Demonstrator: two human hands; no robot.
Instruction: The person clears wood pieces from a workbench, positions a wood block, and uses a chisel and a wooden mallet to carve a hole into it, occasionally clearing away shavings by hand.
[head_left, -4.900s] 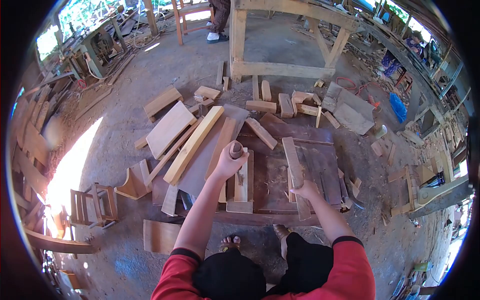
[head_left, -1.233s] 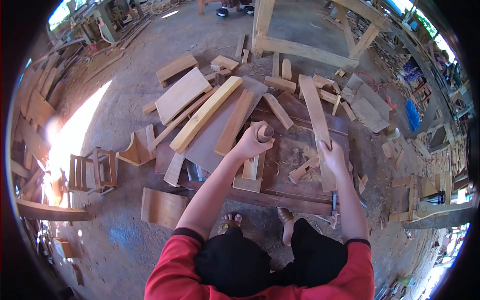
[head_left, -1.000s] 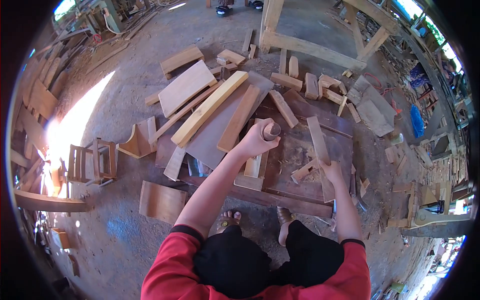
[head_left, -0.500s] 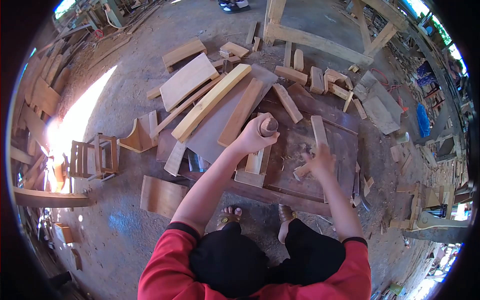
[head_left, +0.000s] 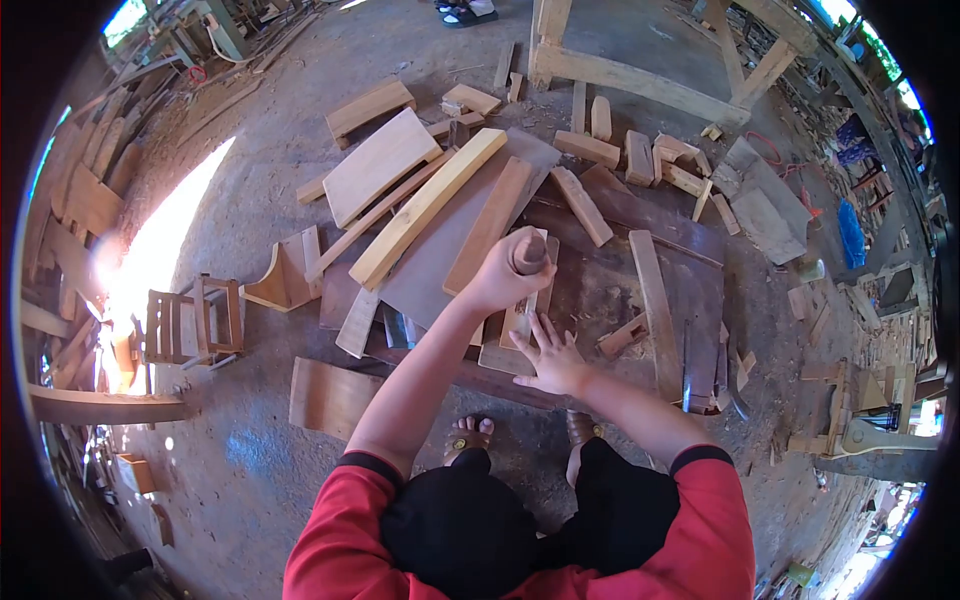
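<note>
My left hand (head_left: 505,275) is closed round a thick, round-ended wooden handle (head_left: 528,255), seen nearly end-on; whatever lies below its grip is hidden. Under it, on the low dark wooden worktop (head_left: 690,290), lies a short pale wood block (head_left: 515,328), partly covered by my hands. My right hand (head_left: 553,365) has its fingers spread at the near right side of this block, fingertips at its edge. To the right of that hand are a small notched wood piece (head_left: 622,337) and a long narrow board (head_left: 655,305).
Several planks, among them a yellowish beam (head_left: 430,205) and a wide pale board (head_left: 383,165), are piled at the far left. A small slatted wooden frame (head_left: 195,320) stands on the floor at left. Beyond the worktop is a heavy timber frame (head_left: 640,88).
My right hand has moved left from the notched piece to the pale block. The long board at right now shows fully. My left hand still grips the handle, nearly in place.
</note>
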